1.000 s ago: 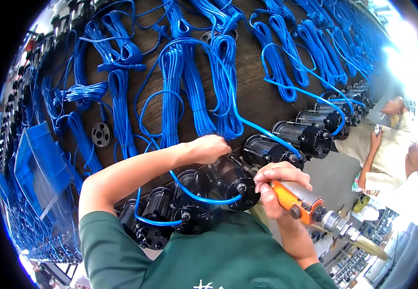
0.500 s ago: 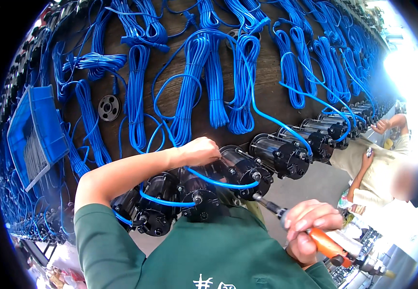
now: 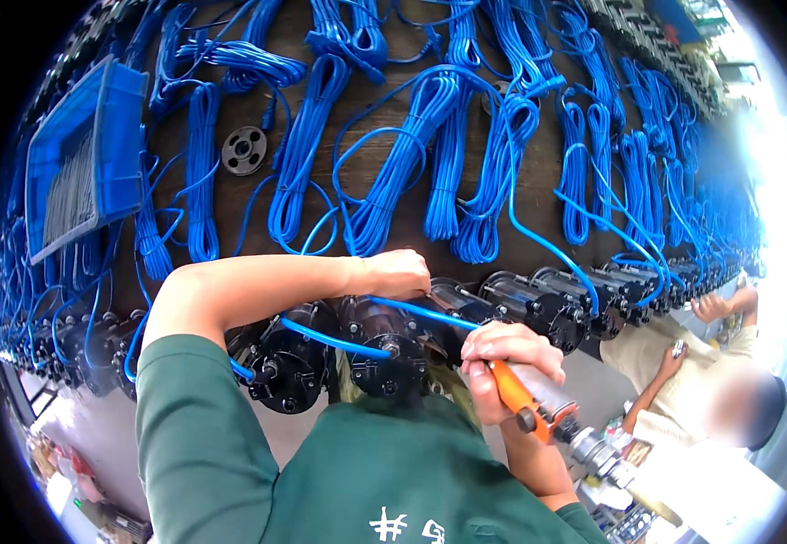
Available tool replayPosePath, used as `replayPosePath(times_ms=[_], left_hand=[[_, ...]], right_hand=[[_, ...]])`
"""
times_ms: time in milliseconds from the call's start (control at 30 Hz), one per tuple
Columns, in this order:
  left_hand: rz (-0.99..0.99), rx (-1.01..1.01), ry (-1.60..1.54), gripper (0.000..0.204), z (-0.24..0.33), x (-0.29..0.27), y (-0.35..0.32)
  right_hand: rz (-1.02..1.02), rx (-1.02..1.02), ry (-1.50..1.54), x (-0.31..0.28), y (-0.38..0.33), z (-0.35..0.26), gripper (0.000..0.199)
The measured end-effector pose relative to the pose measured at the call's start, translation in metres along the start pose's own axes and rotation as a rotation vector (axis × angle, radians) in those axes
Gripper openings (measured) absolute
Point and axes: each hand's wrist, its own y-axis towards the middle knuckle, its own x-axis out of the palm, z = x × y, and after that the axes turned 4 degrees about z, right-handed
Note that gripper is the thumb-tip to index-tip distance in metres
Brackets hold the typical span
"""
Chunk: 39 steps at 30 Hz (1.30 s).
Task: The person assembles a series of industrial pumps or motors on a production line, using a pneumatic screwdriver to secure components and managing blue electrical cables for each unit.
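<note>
One orange tool (image 3: 525, 399) slants lengthwise, tail toward lower right.

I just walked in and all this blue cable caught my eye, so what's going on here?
A person's right hand holds an orange and silver power tool near a row of black-ended cylinders; the tool's tip is hidden. The left hand is curled close to the cylinders, but whether it grips anything can't be seen. Bundles of blue cable lie on the dark table, some running to cylinders. A blue bin sits at the left, and a co-worker is at the right.
</note>
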Motion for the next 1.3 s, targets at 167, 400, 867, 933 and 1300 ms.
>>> replayPosePath(times_ms=[167,400,867,933,1300], left_hand=[[-0.014,-0.016,0.031,0.017,0.009,0.002,0.003],[-0.144,-0.180,0.159,0.019,0.047,-0.068,0.007],[1.451,-0.348,0.774,0.015,0.298,0.108,0.062],[1.316,-0.512,0.680,0.013,0.267,0.162,0.085],[1.915,-0.366,-1.858,0.025,0.177,0.216,0.131]], right_hand=[[-0.159,-0.028,-0.067,-0.010,-0.001,-0.006,0.018],[-0.228,-0.043,-0.031,-0.019,0.019,0.001,0.011],[-0.109,-0.347,0.677,-0.179,-0.029,-0.149,0.040],[-0.112,-0.429,0.778,-0.194,-0.035,-0.165,0.041],[-0.109,-0.108,0.563,-0.173,-0.060,-0.078,0.041]])
